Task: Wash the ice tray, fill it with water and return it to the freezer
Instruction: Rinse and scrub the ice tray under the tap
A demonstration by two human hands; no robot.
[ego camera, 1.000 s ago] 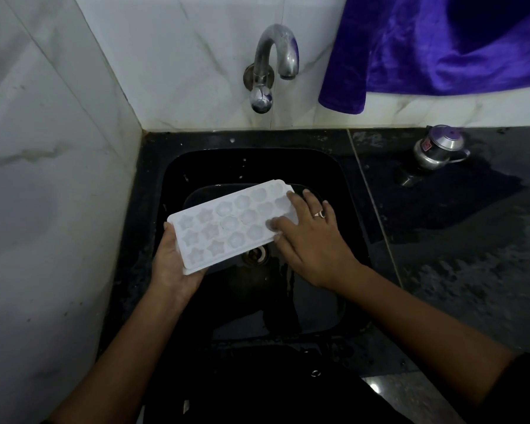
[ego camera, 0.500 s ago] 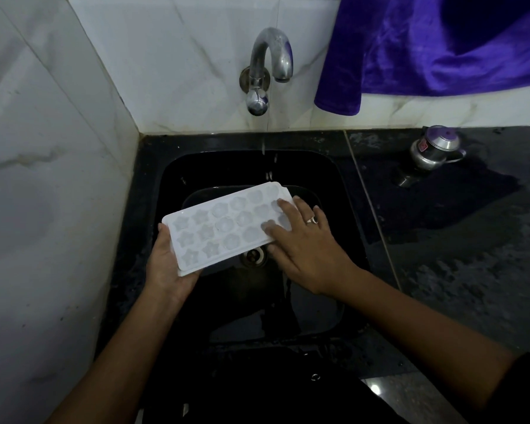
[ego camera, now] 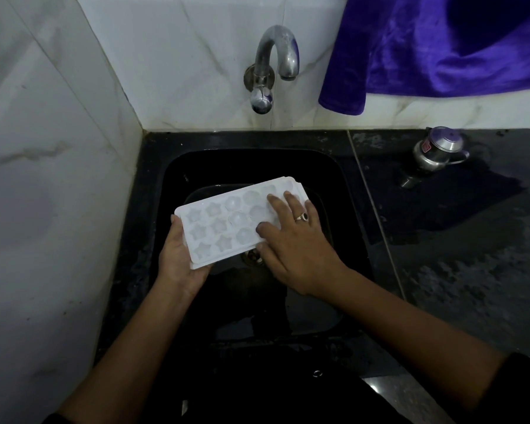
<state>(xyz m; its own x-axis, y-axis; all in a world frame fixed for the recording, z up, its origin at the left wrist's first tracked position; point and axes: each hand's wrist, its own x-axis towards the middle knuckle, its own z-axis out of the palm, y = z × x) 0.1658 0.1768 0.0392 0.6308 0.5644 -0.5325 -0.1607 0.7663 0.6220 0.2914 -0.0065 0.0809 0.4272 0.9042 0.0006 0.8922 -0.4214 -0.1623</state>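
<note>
The tray (ego camera: 224,229) is held over the sink (ego camera: 153,209), cavities up, tilted so its far right corner sits higher, beneath and in front of the tap (ego camera: 276,62). The left hand (ego camera: 178,261) cups the tray's near left end from below, its thumb hooked on the left edge. The right hand (ego camera: 294,246) lies flat on the tray's right half, fingers straight and slightly spread, a ring (ego camera: 302,217) on one, and holds nothing. The drain (ego camera: 253,257) shows just under the tray's near edge. The tray's ends stand apart from the sink walls, with more room on the right. A tiled wall (ego camera: 43,179) closes the left side. On the wet bench (ego camera: 471,255) to the right, a pot (ego camera: 438,148) stands well apart. A cloth (ego camera: 441,47) hangs above it.
</note>
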